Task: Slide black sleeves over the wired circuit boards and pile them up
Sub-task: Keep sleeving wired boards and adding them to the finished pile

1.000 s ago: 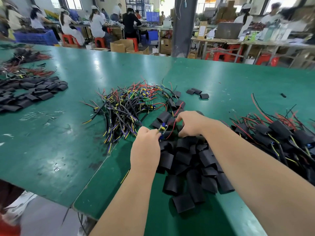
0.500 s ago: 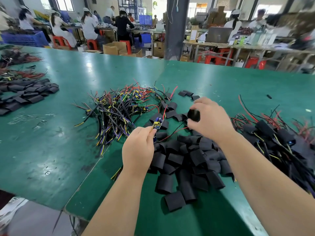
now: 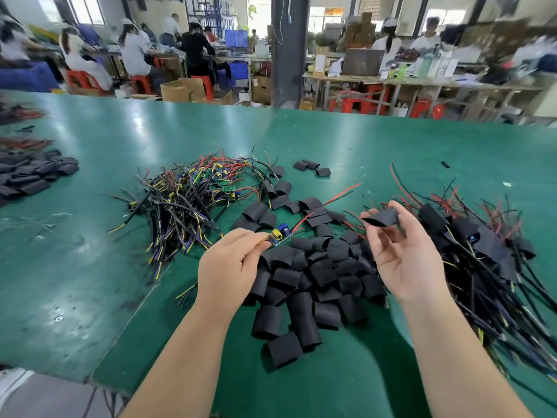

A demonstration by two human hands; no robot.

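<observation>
A wired circuit board (image 3: pixel 278 235) is pinched in the left hand (image 3: pixel 230 263), a black sleeve (image 3: pixel 380 218) held at the right hand's (image 3: pixel 402 254) fingertips, just beside, above the sleeve pile (image 3: pixel 304 282).

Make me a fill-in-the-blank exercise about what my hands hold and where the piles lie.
The left hand pinches a small wired circuit board bearing a ____ capacitor.
The right hand holds a short black sleeve that is ____ of any board.
The pile of black-sleeved boards lies on the person's ____ side.
Missing words: blue; empty; right.
</observation>
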